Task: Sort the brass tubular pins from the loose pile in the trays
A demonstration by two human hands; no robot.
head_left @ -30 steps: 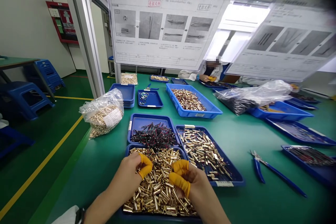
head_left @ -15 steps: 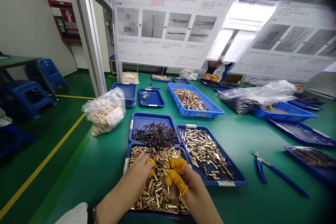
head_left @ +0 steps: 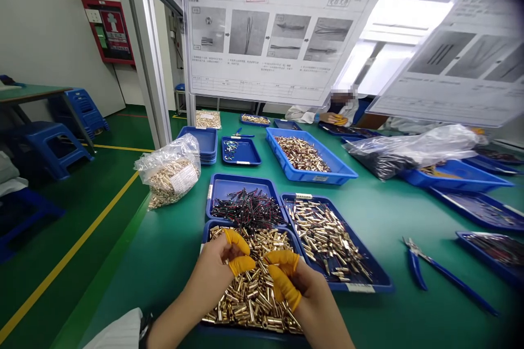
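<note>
Both hands hover over a blue tray heaped with brass sleeves (head_left: 249, 297), yellow covers on their thumbs and index fingers. My left hand (head_left: 225, 262) has thumb and index finger apart, and nothing shows between them. My right hand (head_left: 297, 283), close beside it, has thumb and index finger pinched together; whatever is between the tips is too small to make out. Just behind lies a tray with dark wired parts (head_left: 249, 207). To the right, another blue tray holds brass pieces with wires attached (head_left: 323, 234).
Blue-handled pliers (head_left: 421, 267) lie at the right. A bag of brass parts (head_left: 172, 174) stands at the left. Behind are a large blue bin (head_left: 335, 172) and stacked trays (head_left: 200, 144). Instruction sheets (head_left: 270, 71) hang ahead. Across the table, a person's gloved hand (head_left: 338, 119) shows.
My left thumb and index finger have come up and spread apart. My right hand keeps its pinch near the same part of the tray. The whole view has shifted slightly.
</note>
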